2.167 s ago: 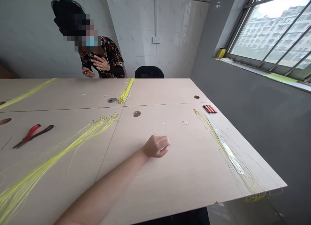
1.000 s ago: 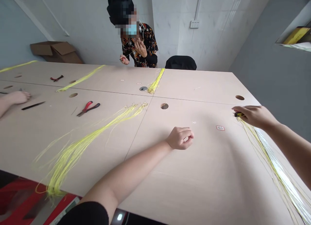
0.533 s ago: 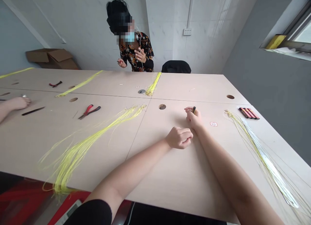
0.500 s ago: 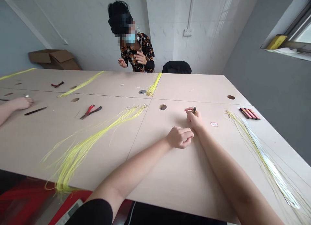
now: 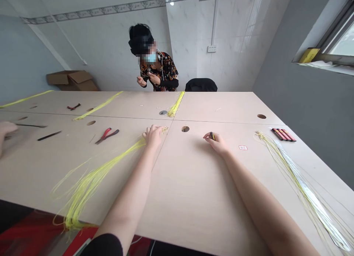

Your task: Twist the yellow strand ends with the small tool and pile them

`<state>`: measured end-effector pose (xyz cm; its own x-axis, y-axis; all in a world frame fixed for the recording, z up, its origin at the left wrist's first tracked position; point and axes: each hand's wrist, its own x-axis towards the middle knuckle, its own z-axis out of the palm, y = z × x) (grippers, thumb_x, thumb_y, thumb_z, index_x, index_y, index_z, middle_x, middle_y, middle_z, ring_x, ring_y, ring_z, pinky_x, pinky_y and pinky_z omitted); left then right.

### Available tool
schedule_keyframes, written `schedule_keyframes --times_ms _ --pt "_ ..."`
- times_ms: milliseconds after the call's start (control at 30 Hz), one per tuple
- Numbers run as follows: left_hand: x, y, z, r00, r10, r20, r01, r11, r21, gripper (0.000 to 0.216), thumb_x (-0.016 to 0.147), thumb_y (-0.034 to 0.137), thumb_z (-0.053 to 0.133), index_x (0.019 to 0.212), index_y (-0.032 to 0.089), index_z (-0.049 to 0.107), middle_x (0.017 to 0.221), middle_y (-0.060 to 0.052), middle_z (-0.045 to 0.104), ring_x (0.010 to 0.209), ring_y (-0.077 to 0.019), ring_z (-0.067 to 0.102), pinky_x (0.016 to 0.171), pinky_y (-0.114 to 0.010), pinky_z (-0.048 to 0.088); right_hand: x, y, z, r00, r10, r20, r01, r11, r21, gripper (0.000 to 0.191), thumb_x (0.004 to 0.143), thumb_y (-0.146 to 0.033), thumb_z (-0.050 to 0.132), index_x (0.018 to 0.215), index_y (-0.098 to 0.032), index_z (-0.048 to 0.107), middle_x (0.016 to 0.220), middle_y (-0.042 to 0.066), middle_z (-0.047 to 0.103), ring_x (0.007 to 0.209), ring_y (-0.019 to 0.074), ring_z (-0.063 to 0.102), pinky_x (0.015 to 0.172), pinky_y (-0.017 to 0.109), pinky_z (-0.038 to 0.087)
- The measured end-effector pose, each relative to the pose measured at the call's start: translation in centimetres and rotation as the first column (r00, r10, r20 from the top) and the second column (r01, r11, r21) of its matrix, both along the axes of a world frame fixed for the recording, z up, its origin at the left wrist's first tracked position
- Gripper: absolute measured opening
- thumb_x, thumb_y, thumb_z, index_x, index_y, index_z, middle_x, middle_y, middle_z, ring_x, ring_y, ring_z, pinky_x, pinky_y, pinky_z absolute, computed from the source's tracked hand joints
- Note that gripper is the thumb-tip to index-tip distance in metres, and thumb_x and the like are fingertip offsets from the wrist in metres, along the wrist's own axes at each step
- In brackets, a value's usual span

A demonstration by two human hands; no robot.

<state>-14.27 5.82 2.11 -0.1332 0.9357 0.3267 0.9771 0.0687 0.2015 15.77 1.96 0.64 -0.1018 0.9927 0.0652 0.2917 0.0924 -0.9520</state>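
My left hand (image 5: 153, 135) rests palm down over the near end of a bundle of yellow cords (image 5: 96, 173), its fingers apart and touching the tips. Small gold-coloured ends (image 5: 165, 129) peek out just past the fingertips. My right hand (image 5: 217, 142) is closed around a short black pen-like tool (image 5: 212, 135), held upright in the grip; its lower end is hidden. To the right of this hand lies a small white label with a red border (image 5: 243, 148).
Red-handled pliers (image 5: 107, 135) and a dark thin tool (image 5: 49, 135) lie to the left. On the right are pink-and-black sticks (image 5: 283, 134) and another cord bundle (image 5: 298, 182). A masked person (image 5: 159, 71) stands across the table. Someone's hand (image 5: 7, 130) is at far left.
My left hand has moved from beside my right wrist leftward and forward onto the yellow cords. My right hand keeps the black tool. The view has tilted up slightly.
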Motion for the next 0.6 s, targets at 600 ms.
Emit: schedule_keyframes --times_ms 600 --pt "1.5 0.5 -0.9 1.0 0.008 0.002 -0.008 0.998 -0.057 0.026 0.084 0.023 0.046 0.092 0.026 0.07 0.12 -0.008 0.055 0.11 -0.0291 0.044 0.086 -0.043 0.035 -0.1 0.4 -0.3 0.989 0.059 0.138 -0.065 0.997 0.038 0.019 0.071 -0.03 0.049 0.081 -0.019 0.063 0.057 -0.003 0.044 0.053 0.0119 0.039 0.052 0.025 0.027"
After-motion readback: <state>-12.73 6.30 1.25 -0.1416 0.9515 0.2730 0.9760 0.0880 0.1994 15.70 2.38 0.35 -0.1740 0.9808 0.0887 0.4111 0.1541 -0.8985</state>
